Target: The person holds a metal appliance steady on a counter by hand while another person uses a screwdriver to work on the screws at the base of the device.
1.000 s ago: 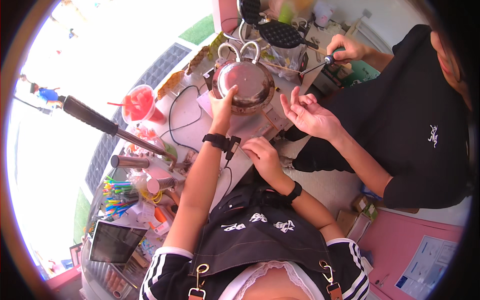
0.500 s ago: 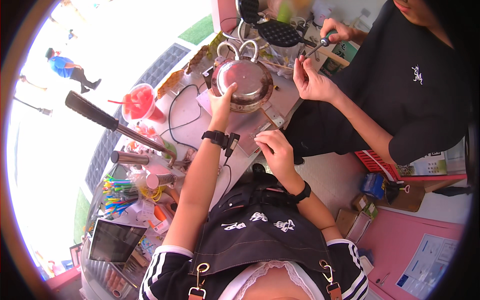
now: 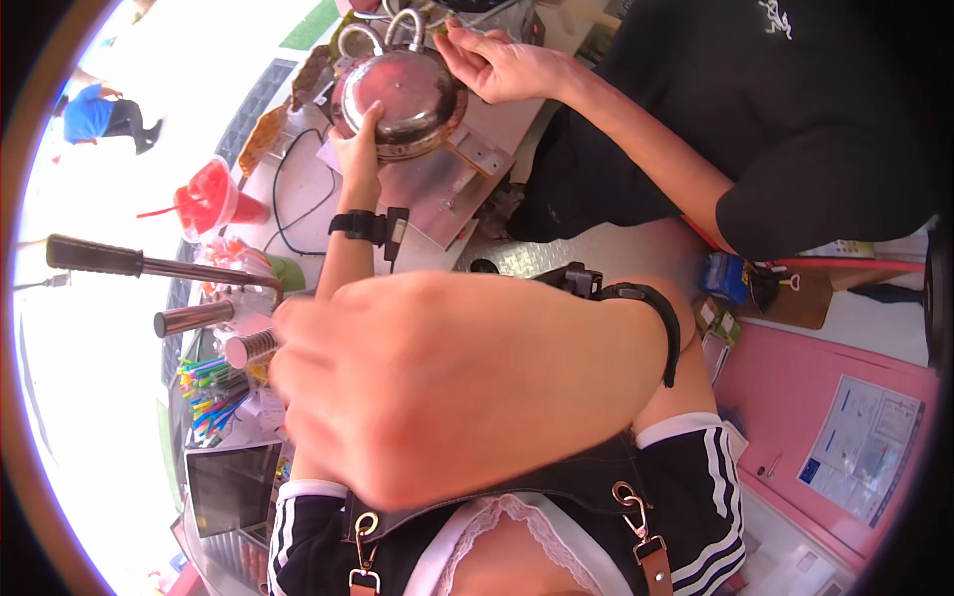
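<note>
My left hand [image 3: 358,154] holds a round, shiny metal shell [image 3: 412,94] by its near left rim, thumb lying on the domed face. Two curved silver tubes [image 3: 360,38] rise from the shell's far side. Close to the camera, my right hand [image 3: 397,387] crosses in front of my chest, pointing left. Motion smears its fingers, and no object shows in it. A co-worker's hand [image 3: 492,65] is beside the shell on the right, with the fingertips near its tubes.
On the counter at left stand a cup of red fruit drink [image 3: 214,199], a black-handled metal lever [image 3: 94,255] and colourful thin sticks [image 3: 211,387]. A black cable [image 3: 288,189] loops beside the shell. A dark screen [image 3: 231,487] is at lower left, a pink door [image 3: 765,397] at right.
My right hand has swung up and left from beside the counter to close before the camera. The view has shifted, and the co-worker's nearer hand is now beside the metal shell; the screwdriver is out of view.
</note>
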Tool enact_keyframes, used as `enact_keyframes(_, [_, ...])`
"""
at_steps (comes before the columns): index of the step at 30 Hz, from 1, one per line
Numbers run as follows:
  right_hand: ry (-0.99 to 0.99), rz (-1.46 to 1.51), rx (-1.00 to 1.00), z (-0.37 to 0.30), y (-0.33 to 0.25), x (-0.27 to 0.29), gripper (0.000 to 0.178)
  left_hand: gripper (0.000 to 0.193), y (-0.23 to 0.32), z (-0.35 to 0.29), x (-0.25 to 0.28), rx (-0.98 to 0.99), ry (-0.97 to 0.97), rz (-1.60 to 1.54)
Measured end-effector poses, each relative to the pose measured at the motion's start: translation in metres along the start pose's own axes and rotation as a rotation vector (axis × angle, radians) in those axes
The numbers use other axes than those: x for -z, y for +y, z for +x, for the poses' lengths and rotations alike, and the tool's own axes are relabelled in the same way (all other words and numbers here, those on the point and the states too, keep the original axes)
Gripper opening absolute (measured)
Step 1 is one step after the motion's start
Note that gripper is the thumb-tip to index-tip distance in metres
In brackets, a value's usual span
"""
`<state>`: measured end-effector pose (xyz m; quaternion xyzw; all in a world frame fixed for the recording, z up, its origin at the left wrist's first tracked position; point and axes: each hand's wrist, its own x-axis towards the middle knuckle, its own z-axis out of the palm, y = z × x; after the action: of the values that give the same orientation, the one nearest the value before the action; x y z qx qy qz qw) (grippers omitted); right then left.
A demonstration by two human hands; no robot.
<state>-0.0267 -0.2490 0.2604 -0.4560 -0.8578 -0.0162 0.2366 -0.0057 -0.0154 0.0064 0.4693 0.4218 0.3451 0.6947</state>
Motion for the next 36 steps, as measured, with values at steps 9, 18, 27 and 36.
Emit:
enact_keyframes(9, [0.297,0.463,-0.568,0.015,-0.075,0.019,0.014,0.083,0.000,0.002,-0.014,0.009,-0.019,0.006])
enact_keyframes(18, [0.498,0.321,-0.273,0.030,0.079,-0.042,0.014,0.087,-0.025,0.016,0.015,-0.046,-0.093,0.306])
enact_keyframes(27, [0.431,0.645,-0.792,0.049,0.239,-0.158,0.027,0.083,-0.021,0.010,-0.005,-0.149,0.052,-0.064])
enact_keyframes(36, [0.168,0.437,-0.712,0.051,0.286,-0.179,0.031,0.083,-0.018,0.004,-0.006,-0.151,0.048,-0.049])
